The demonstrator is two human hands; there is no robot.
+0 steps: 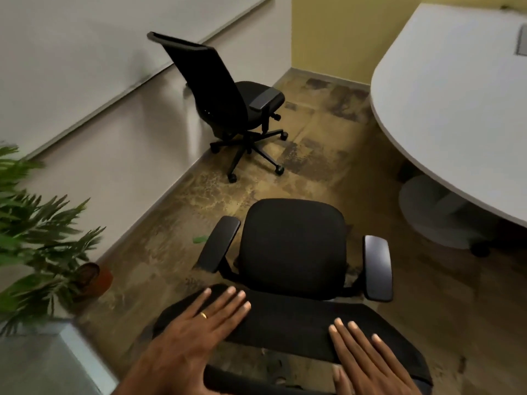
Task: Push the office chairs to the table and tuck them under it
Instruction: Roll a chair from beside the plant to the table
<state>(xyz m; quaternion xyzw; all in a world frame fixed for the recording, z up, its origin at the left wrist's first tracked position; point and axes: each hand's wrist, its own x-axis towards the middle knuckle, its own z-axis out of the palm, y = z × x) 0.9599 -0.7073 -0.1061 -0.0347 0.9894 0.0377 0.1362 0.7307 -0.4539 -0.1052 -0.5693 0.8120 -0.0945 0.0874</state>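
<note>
A black office chair (pixel 293 246) with two armrests stands right in front of me, its seat facing away and its backrest top nearest to me. My left hand (pixel 196 337) lies flat with fingers spread over the left part of the backrest top. My right hand (pixel 368 357) lies flat over the right part. Whether the palms press on it or hover just above, I cannot tell. A second black office chair (pixel 228 98) stands farther off by the left wall, turned to the right. The white round-ended table (pixel 456 95) fills the upper right, with its pedestal base (pixel 433 212) below.
A potted green plant (pixel 42 238) stands at the left by the wall, with a grey ledge (pixel 57 360) below it. A small green scrap (pixel 201 239) lies on the mottled brown floor. Open floor runs between both chairs and the table. A yellow wall closes the far corner.
</note>
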